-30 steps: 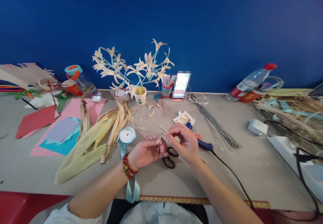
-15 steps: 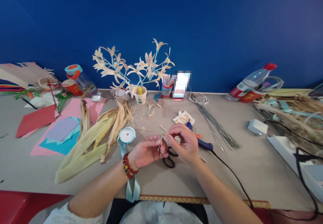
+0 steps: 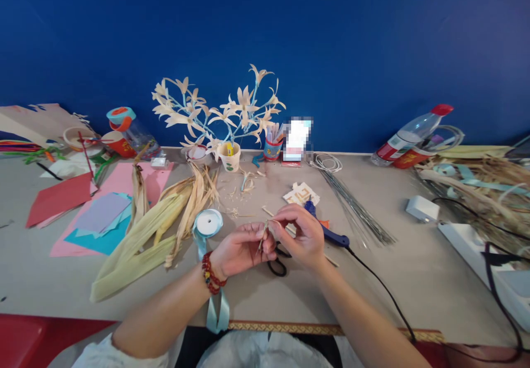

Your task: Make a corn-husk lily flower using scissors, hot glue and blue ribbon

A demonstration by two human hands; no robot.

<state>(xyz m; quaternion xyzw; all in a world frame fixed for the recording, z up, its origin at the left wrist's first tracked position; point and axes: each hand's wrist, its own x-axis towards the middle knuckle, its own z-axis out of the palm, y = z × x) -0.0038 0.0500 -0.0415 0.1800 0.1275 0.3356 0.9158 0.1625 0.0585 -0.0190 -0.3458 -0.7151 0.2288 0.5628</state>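
My left hand point(image 3: 244, 249), with red beads at the wrist, pinches a small bundle of dried corn husk point(image 3: 265, 234) between thumb and fingers. My right hand point(image 3: 300, 235) meets it from the other side, its thumb and forefinger closed at the bundle's upper end. Fingers cover most of the bundle. Below the hands, black loops like scissor handles point(image 3: 277, 268) lie on the table, the rest hidden. A blue glue gun point(image 3: 336, 237) rests just right of my right hand. Left of my left hand sits a roll of light blue ribbon point(image 3: 209, 222).
Corn husks point(image 3: 141, 246) and coloured paper point(image 3: 99, 213) lie at left. Husk flowers point(image 3: 244, 103) stand in a white cup point(image 3: 230, 161) at the back. Metal wires point(image 3: 360, 208), a bottle point(image 3: 414, 133), a white plug point(image 3: 422, 209) and a power strip point(image 3: 464, 246) are at right.
Almost nothing differs. Both hands keep their pinch on the husk bundle in the same place, with only a very slight shift of my right hand's fingers.
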